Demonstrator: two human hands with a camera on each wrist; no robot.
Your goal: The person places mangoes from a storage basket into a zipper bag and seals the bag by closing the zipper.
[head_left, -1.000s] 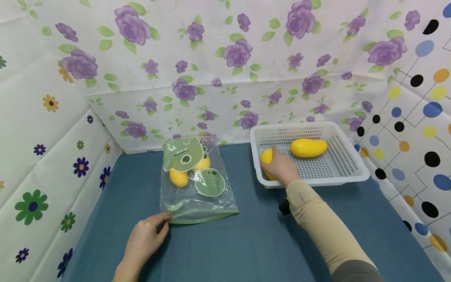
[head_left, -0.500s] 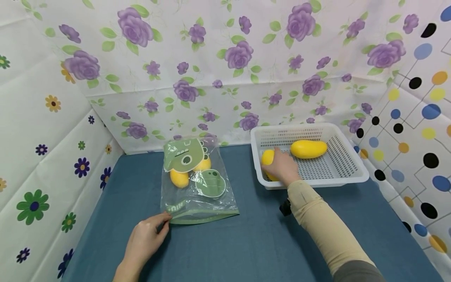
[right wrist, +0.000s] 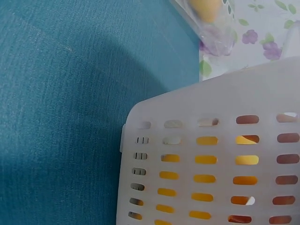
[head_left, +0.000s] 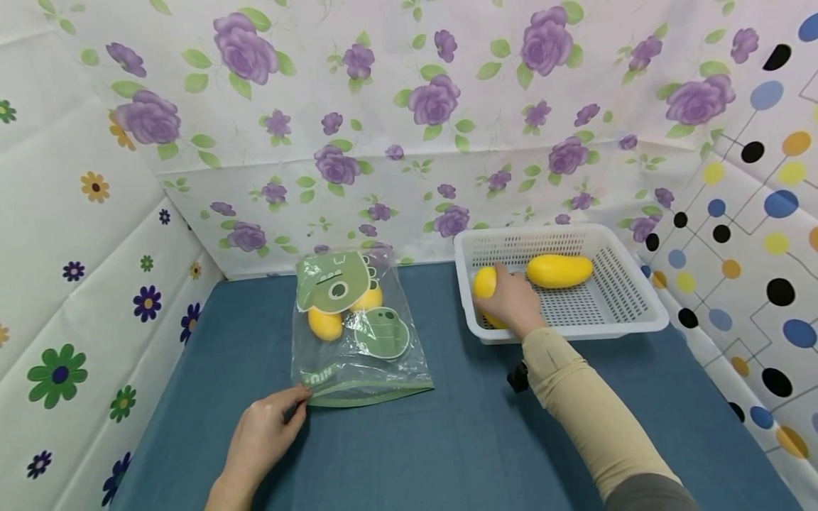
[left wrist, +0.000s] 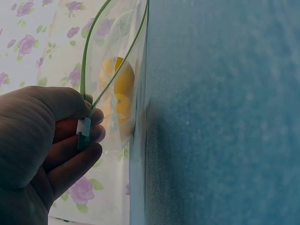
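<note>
My left hand (head_left: pixel 262 433) pinches the near left corner of a clear zip bag (head_left: pixel 390 367) with green cartoon prints. In the left wrist view, thumb and fingers hold the green seal strip (left wrist: pixel 84 79) by its small slider (left wrist: pixel 83 126), and the bag's mouth stands apart. Yellow fruit (head_left: pixel 325 323) lies inside, partly behind the prints. Over in the white basket (head_left: pixel 468 312), my right hand (head_left: pixel 514 301) grips a yellow mango (head_left: pixel 484 282) at the left end. A second mango (head_left: pixel 559 271) lies behind and to the right. The basket's wall (right wrist: pixel 187 101) mostly hides that hand in the right wrist view.
Blue cloth covers the table (head_left: pixel 409 454). A flowered curtain (head_left: pixel 396 142) closes off the back, with patterned side sheets left and right. The basket stands close to the back curtain and has slotted walls.
</note>
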